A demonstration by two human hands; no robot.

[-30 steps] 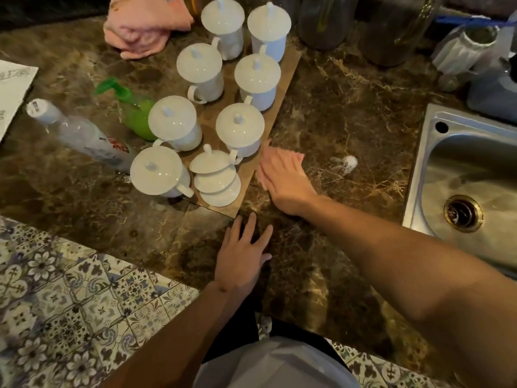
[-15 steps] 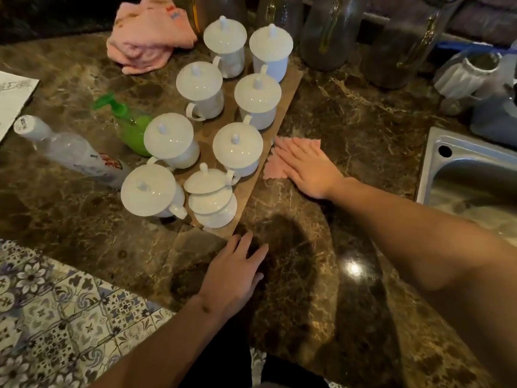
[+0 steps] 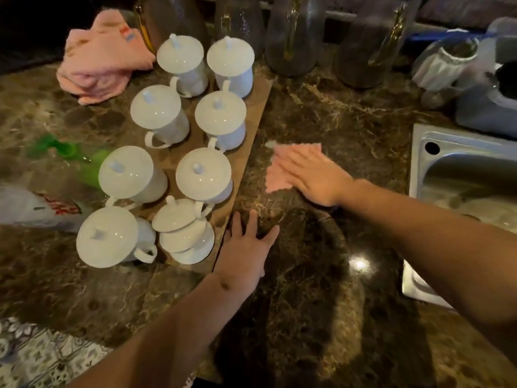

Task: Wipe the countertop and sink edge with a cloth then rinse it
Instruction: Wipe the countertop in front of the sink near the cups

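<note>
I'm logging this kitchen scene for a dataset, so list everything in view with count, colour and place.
lidded cups: seven, white, on the board
loose lids: a stack, white, board's near end
board: one, brown, left of centre on the countertop
wiping cloth: one, pink, flat on the countertop right of the board
bunched towel: one, pink, far left
pump bottle: one, green, lying left of the cups
clear bottle: one, red label, lying at left edge
glass jars: several, dark, along the back
countertop: brown marble
sink: steel, right
left hand: flat on the countertop by the board's corner
right hand: pressing flat on the wiping cloth
</note>
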